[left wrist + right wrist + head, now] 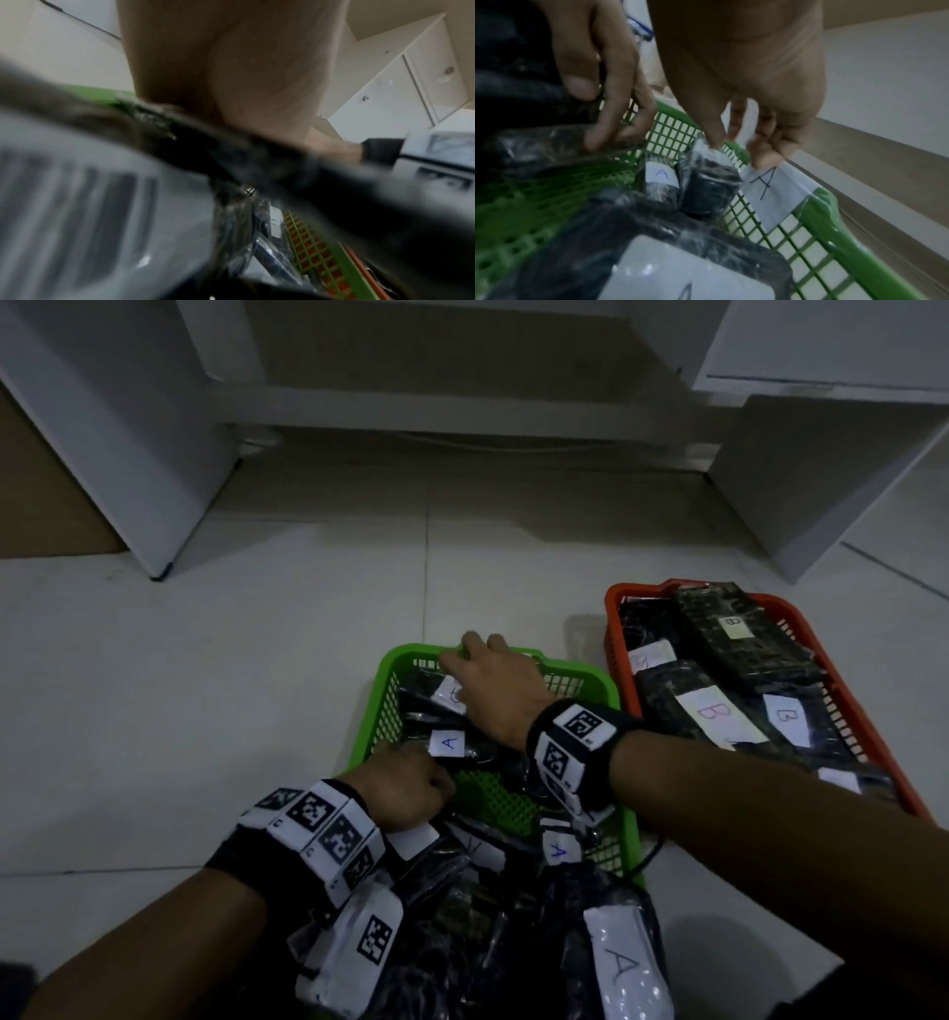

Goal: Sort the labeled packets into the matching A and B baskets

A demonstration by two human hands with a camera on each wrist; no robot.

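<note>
My right hand (pixel 731 85) reaches into the far end of the green basket (pixel 624 819), fingertips pinching a black plastic-wrapped packet (pixel 709 178) by its crinkled top edge beside its white A label (pixel 767 194). My left hand (pixel 405 788) is curled in a narrow grip at the near side; what it holds I cannot tell. More A packets lie in the basket and piled in front of me; B packets fill the orange basket (pixel 616 629). The wrap looks slick and soft, the packet light, so I judge a pinch across the body safer than the loose film.
</note>
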